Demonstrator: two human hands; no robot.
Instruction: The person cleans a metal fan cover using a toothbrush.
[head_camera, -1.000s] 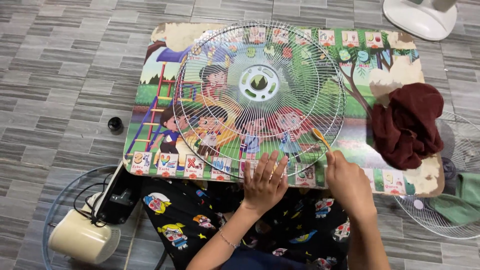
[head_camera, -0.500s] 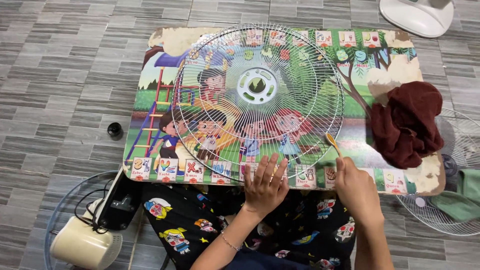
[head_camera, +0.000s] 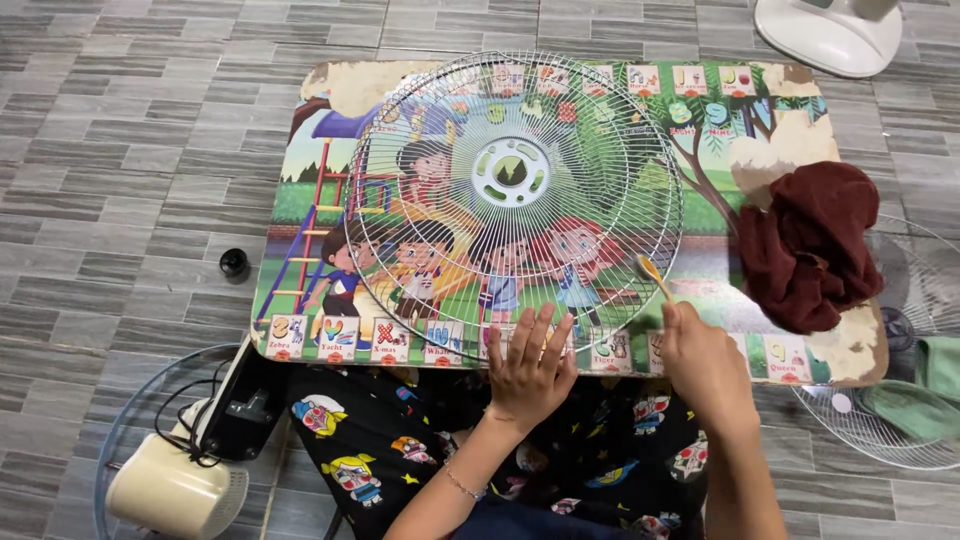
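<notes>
Left hand (head_camera: 530, 365) lying open, pinning fan grille (head_camera: 515, 200) rim at 6 o'clock; right hand (head_camera: 703, 362) gripping brush (head_camera: 655, 277) at 4. Grille looks light, springy; hold by rim.

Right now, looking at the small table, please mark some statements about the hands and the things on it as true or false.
1. The left hand lies flat on the near rim of the wire fan grille. True.
2. The right hand is empty. False: it holds a brush with a yellow head against the grille.
3. A dark red cloth lies on the right of the table. True.
4. The grille stands upright. False: it lies flat on the table.
</notes>
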